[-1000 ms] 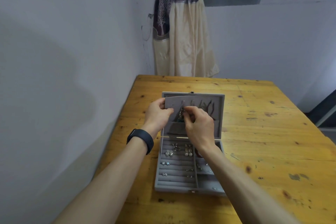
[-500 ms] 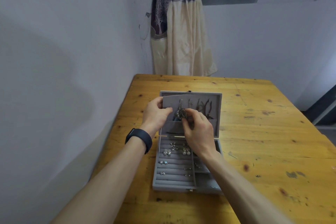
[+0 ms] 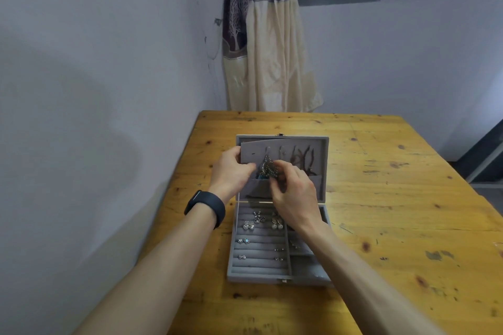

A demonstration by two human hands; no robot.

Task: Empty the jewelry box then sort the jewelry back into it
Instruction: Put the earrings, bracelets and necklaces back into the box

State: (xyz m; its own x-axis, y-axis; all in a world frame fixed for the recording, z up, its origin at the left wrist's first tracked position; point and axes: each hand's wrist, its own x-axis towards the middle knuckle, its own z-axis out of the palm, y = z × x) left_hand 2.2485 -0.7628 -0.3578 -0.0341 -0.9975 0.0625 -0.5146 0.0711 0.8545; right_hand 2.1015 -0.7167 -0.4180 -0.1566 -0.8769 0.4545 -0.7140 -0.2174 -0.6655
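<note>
A grey velvet jewelry box [image 3: 258,276] stands open on the wooden table, its lid [image 3: 321,144] upright. My left hand [image 3: 231,168] grips the left edge of the lid's inner panel. My right hand [image 3: 292,190] pinches a silver pendant necklace [image 3: 268,168] that hangs from a hook on that panel, above the lid's pocket. Dark cords [image 3: 302,158] hang from hooks further right. Several earrings and studs [image 3: 262,221] sit in the ring rolls of the tray. My right forearm hides part of the right compartments.
The wooden table [image 3: 394,212] runs into the room's corner, with the wall close on the left. A cream and purple curtain [image 3: 261,49] hangs behind the table under a window. A black band sits on my left wrist [image 3: 205,205].
My right hand has shifted slightly on the pendant necklace at the lid panel. My left hand keeps its grip on the panel edge. The camera has drifted a little.
</note>
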